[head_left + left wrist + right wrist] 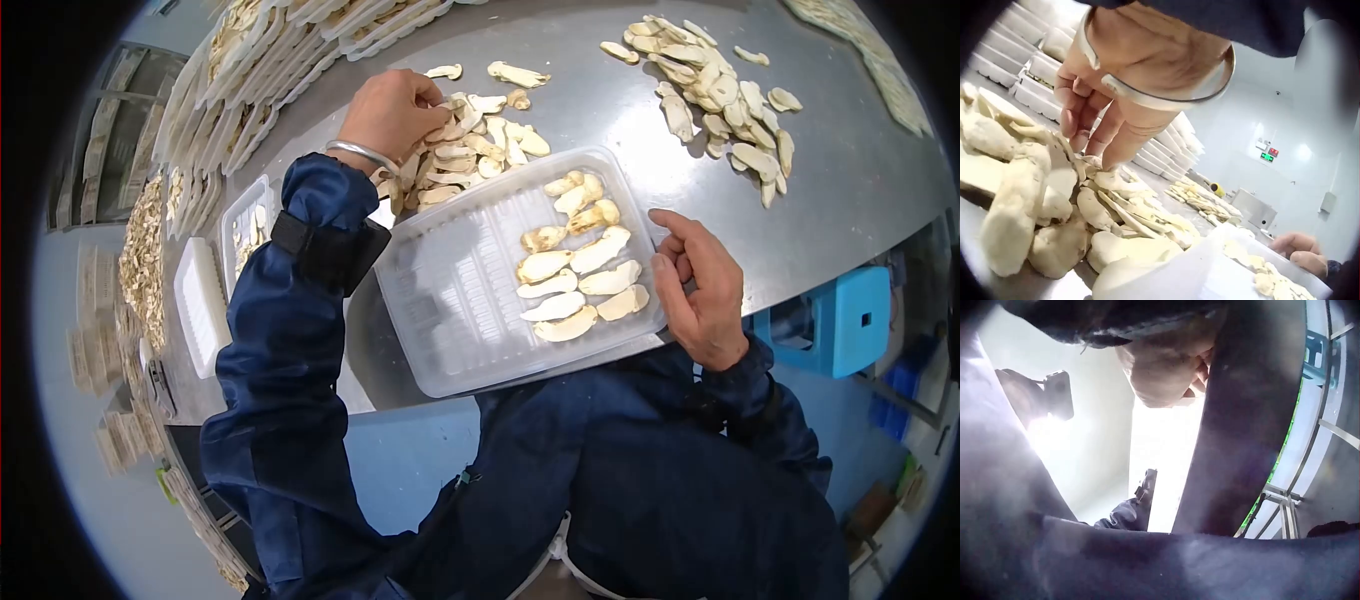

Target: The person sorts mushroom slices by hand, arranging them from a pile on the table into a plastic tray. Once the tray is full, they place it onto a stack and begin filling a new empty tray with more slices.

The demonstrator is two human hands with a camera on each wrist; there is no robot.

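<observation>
My left hand (395, 115) reaches into a pile of pale mushroom slices (475, 150) beyond the tray. In the left wrist view, its thumb and bent fingers (1125, 140) pinch at a slice at the top of the pile, the fingertips partly hidden. A clear plastic tray (430, 290) with a ribbed bottom lies in front of me, tilted on the table's near edge. Two columns of mushroom slices (600, 248) fill its right side; the left side shows bare ribs. Beside the tray's right rim, my right hand (700, 290) rests with loosely bent fingers, holding nothing.
Another heap of mushroom slices (720, 95) lies at the back right of the metal table (590, 110). Stacked filled trays (250, 80) rise at the far left. A white tray (200, 305) stands left of my arm. A blue stool (850, 320) is below right.
</observation>
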